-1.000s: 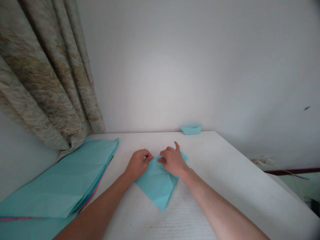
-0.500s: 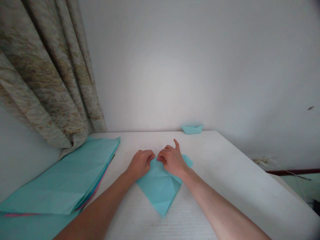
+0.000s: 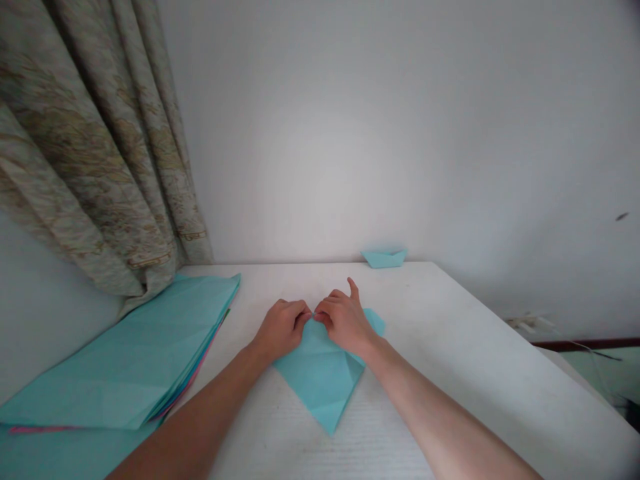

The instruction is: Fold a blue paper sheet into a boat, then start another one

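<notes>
A folded light-blue paper sheet (image 3: 320, 377) lies on the white table (image 3: 450, 373), its point toward me. My left hand (image 3: 281, 327) rests on the paper's upper left part with fingers curled, pinching the paper at its top edge. My right hand (image 3: 344, 320) presses the upper right part, fingers curled onto the same top edge, with one finger raised. The fingertips of both hands meet at the paper's top middle. A corner of the paper shows to the right of my right hand.
A stack of light-blue sheets (image 3: 130, 360) with pink edges lies at the table's left. A small folded blue paper boat (image 3: 384, 258) stands at the back edge by the wall. A patterned curtain (image 3: 90, 147) hangs at the left. The table's right edge drops off.
Both hands and the paper shifted slightly right and away over the first half second. Since then they have hardly moved.
</notes>
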A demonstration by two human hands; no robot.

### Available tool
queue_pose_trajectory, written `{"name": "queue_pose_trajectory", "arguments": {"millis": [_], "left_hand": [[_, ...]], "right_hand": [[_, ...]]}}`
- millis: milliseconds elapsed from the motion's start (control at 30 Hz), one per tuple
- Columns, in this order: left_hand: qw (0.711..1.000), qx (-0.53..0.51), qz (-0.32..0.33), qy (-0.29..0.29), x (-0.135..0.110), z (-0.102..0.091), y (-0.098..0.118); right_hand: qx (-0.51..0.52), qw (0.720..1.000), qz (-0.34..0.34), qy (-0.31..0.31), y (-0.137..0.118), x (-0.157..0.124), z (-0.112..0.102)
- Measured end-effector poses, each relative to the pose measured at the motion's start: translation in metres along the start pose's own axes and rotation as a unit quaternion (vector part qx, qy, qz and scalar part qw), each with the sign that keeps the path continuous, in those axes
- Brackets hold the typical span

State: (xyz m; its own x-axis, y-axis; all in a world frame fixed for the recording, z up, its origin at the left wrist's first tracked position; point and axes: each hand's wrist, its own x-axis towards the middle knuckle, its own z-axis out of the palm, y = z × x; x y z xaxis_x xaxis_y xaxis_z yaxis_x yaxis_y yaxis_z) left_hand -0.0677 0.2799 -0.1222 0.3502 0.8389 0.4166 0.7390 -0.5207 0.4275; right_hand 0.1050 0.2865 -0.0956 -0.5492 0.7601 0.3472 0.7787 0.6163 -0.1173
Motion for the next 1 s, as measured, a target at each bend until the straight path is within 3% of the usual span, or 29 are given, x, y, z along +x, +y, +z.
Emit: {"name": "queue_pose_trajectory", "arguments": {"millis": [133,333,567,733,867,1000], "left_hand": [[1.0,0.0,-0.013,0.016,0.001,0.0,-0.002],[0.998,-0.041,-0.002,-0.037,0.0,0.002,0.0],[1.0,0.0,-0.009,-0.005,0.0,0.001,-0.003],[0.998,-0.02,0.015,-0.051,-0.001,0.001,-0.002],[1.0,0.008,0.013,-0.023,0.0,0.002,-0.004],[0.999,0.033,-0.031,0.017,0.0,0.0,-0.008]], "right_hand": [[-0.011,1.0,0.019,0.002,0.005,0.0,0.001],[0.0,1.0,-0.017,-0.006,0.0,0.0,0.001],[0.007,1.0,-0.001,-0.001,0.005,0.001,0.001],[0.006,1.0,-0.018,0.001,0.004,0.001,0.002],[0.009,1.0,-0.006,0.006,0.007,0.001,0.003],[0.003,0.999,0.046,0.028,0.028,0.0,0.002]]}}
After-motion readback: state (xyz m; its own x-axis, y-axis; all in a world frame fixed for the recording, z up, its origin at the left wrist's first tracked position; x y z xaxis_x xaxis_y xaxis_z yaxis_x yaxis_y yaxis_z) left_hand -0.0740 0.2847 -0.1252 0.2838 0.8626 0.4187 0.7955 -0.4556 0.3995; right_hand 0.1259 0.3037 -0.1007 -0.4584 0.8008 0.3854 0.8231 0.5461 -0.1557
